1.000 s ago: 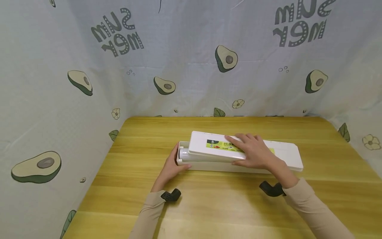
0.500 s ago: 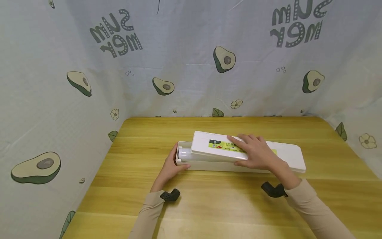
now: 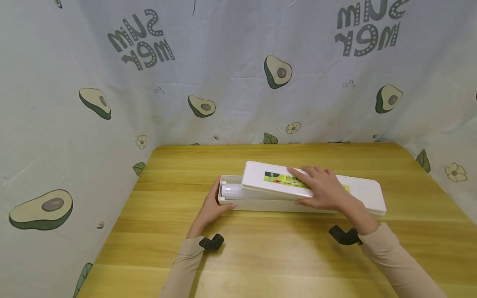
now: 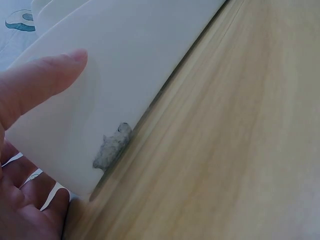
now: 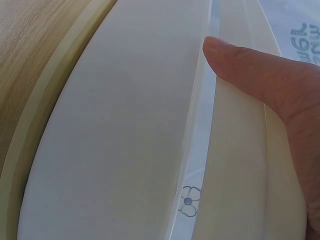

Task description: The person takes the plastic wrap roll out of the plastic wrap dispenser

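Note:
A long white cling film box [image 3: 268, 205] lies across the wooden table in the head view. My left hand [image 3: 209, 209] grips its left end, thumb on the front wall and fingers behind. White lid [image 3: 365, 193], bearing a yellow-green label [image 3: 281, 181], sits askew on top and overhangs the right end. My right hand [image 3: 323, 191] holds this lid from above, thumb on its front edge. At the uncovered left end shows a roll of cling film [image 3: 232, 191]; the lid hides the rest. In the right wrist view a gap separates the lid [image 5: 240, 150] from the box wall [image 5: 110, 125].
The wooden table [image 3: 261, 256] reaches back to a pale curtain [image 3: 238, 49] printed with avocados, which also hangs at both sides. A grey ragged patch [image 4: 112, 149] marks the low front of the box. Black wrist mounts [image 3: 211, 242] sit on both sleeves.
My right hand has slid the lid slightly to the right, so more of the film roll shows. The left hand keeps its grip on the box end.

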`<state>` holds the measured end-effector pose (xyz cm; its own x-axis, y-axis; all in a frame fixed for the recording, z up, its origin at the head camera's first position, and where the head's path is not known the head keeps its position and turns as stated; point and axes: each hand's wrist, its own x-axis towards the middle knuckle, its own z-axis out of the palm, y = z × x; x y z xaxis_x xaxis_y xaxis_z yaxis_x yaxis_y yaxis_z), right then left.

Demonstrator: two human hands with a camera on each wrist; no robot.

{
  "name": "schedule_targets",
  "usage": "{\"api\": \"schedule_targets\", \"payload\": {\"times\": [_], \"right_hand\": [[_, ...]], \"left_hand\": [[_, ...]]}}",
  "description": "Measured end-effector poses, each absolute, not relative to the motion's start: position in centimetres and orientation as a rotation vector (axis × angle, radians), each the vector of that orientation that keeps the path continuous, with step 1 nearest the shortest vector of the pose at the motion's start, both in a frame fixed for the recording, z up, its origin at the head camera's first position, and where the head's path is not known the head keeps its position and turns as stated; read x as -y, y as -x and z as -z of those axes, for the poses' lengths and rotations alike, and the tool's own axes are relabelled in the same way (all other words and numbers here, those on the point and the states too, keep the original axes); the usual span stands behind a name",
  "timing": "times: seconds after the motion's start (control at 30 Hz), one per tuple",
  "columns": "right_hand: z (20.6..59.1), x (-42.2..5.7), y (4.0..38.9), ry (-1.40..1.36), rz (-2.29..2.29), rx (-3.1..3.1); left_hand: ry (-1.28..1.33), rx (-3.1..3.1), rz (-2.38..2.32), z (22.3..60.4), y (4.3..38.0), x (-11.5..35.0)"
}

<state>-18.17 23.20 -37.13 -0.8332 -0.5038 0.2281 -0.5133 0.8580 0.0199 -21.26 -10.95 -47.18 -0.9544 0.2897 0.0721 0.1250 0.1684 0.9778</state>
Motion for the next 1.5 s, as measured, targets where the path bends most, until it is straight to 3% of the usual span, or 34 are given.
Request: {"api": "schedule_targets", "payload": {"times": [0.73,1.07,1.5], "right_hand": [[37.2,-24.7,17.5,-0.711,-0.038,2.825],[36.9,-26.0,17.0,-0.645,-0.040,2.832],[36.7,-27.6,16.0,-0.570,-0.030,2.838]], "left_hand": [[-0.390,-2.335,-1.873,47.5,21.0,11.0],[-0.411,-2.299,-1.866,45.0,20.2,10.9],[-0.450,-2.356,-1.871,47.1,20.8,10.9]]}}
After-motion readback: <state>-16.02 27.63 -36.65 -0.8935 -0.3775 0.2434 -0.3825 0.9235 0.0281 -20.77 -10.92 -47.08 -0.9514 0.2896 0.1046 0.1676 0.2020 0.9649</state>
